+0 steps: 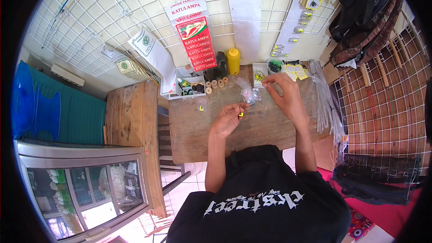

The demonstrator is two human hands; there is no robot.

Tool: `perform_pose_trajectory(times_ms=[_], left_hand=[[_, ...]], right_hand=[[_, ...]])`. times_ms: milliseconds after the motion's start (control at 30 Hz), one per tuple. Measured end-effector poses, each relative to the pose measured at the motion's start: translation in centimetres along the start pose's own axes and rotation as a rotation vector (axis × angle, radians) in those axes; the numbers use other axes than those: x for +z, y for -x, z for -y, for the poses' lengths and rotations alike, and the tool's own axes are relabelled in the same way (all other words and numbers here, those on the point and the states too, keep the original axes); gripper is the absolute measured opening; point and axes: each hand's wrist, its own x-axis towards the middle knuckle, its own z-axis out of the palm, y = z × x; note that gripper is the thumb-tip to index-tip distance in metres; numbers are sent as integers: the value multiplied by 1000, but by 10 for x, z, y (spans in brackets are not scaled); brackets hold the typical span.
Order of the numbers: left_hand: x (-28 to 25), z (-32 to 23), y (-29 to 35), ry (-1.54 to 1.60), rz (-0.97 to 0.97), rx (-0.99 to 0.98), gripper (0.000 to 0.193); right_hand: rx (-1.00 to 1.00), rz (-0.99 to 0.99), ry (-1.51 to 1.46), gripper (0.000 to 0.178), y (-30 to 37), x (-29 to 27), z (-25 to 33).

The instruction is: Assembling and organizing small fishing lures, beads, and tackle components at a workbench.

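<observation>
Wooden table (193, 139), yellow bottle (233, 61), left hand (227, 119) pinching yellow bead (241, 114)

- A small yellow-green piece (241, 114) is pinched in the left hand (227, 119).
- A plain yellow bottle (233, 60) is seen at the far edge of the brown wooden bench (270, 130).
- A red-and-white packet strip (193, 36) is hung on the white wire grid (112, 13).
- A blue net (33, 103) is seen beside teal cloth (83, 117).

Bright, even daylight, soft shadows; fisheye bends edges, corners black, perhaps slightly soft.
</observation>
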Motion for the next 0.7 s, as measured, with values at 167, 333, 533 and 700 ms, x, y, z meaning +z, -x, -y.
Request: perform_pose_trajectory(times_ms=[167,333,533,700], left_hand=[[-3,3,0,-23,7,29,10],[7,6,-2,-176,-129,105,10],[10,13,-4,-219,-154,171,12],[13,20,-7,-217,-141,203,11]], right_hand=[[145,10,-170,10,27,12,6],[283,82,-345,12,55,36,-2],[385,91,-557,17,64,56,-8],[553,174,-803,16,71,64,-18]])
